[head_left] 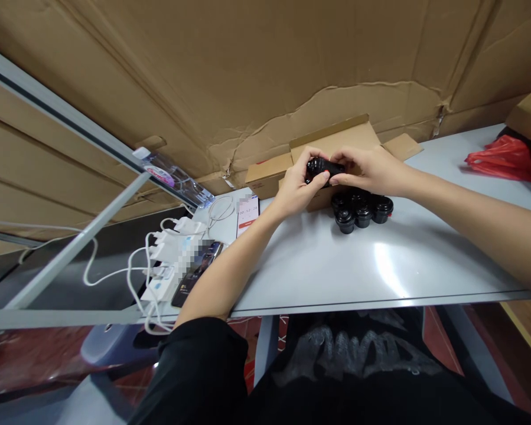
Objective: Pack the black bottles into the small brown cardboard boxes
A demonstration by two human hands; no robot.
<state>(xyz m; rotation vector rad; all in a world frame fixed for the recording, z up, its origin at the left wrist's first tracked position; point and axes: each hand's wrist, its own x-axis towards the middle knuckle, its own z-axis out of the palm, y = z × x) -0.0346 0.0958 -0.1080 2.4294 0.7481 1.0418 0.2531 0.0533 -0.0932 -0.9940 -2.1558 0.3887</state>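
Note:
Both my hands hold a small black torch-like piece (319, 168) with a red spot on its side, above the table. My left hand (295, 186) has its fingers wrapped round the rounded left end, thumb along the near side. At the narrower right end, the fingertips and thumb of my right hand (366, 168) close on the piece. Just below the hands, several similar black pieces (361, 212) stand close together on the table. Behind the hands is an open cardboard box (340, 141) with its flaps up; its inside is mostly hidden.
The white table (318, 265) ends in a front edge close to my body. On the left are a phone with a timer (247, 215), a dark phone (198, 274), a power strip (165, 274) with cables and a plastic bottle (172, 174). A red bag (504, 159) lies right.

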